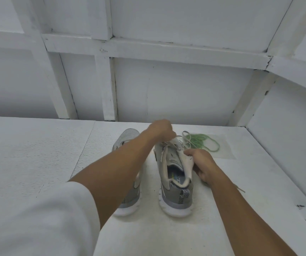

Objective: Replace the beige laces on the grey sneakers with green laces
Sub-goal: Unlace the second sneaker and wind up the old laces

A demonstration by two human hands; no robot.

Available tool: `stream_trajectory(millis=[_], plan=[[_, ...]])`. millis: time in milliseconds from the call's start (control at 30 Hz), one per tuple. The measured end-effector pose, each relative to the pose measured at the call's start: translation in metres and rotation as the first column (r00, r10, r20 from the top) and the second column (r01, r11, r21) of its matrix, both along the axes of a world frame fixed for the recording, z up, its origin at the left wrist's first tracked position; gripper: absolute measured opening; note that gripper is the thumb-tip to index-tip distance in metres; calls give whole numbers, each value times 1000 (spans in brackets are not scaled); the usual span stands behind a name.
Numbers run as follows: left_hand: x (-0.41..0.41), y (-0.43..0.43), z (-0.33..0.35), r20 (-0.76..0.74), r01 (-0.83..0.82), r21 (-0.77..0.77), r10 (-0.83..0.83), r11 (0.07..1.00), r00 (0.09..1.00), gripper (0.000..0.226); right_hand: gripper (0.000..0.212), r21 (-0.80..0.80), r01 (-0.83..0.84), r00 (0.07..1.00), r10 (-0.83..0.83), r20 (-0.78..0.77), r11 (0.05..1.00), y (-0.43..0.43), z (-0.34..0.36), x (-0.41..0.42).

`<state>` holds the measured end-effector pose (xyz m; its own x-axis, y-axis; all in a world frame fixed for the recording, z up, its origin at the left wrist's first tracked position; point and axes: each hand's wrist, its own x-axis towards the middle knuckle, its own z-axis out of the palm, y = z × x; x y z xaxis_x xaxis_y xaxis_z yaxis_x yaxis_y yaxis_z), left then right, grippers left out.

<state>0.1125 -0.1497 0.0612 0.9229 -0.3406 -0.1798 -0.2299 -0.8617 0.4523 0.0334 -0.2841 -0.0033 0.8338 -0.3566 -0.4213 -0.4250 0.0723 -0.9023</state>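
Note:
Two grey sneakers stand heels toward me on a white surface. My left forearm crosses over the left sneaker (128, 137) and hides most of it. My left hand (160, 128) is curled above the front of the right sneaker (176, 191), pinching the beige lace (168, 143) near the lower eyelets. My right hand (201, 163) grips the right sneaker's pale tongue (188, 163) at its right side. Loose beige lace (185, 134) loops out past the toe. A bundle of green laces (203, 140) lies on the surface just beyond and right of that shoe.
The white foam-like surface (37, 154) ends at a white panelled wall (167, 89) behind the shoes. A side wall (287, 145) closes the right. A thin clear sheet (228, 150) lies under the green laces. A lace end (240, 189) trails right of my right wrist.

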Motion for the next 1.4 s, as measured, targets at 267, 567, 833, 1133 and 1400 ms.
stream_trajectory(millis=[267, 567, 833, 1133, 1400], plan=[[-10, -23, -24, 112, 36, 250, -66, 968, 992, 30, 18, -14, 14, 1000, -15, -10, 1000, 0, -4, 0], [23, 23, 6, 378, -298, 183, 213, 937, 901, 36, 10, 52, 31, 1000, -31, 4, 998, 1, -6, 1], [-8, -23, -29, 121, 185, 244, -219, 952, 968, 6, 17, 6, 39, 999, -39, 9, 999, 0, -11, 4], [24, 6, -7, 133, 90, 118, -106, 989, 986, 22, 10, 43, 50, 999, -51, 19, 998, 1, -10, 2], [44, 43, 24, 259, -194, -158, 230, 968, 938, 23, 9, 49, 54, 998, -54, 12, 997, 1, -11, 4]])
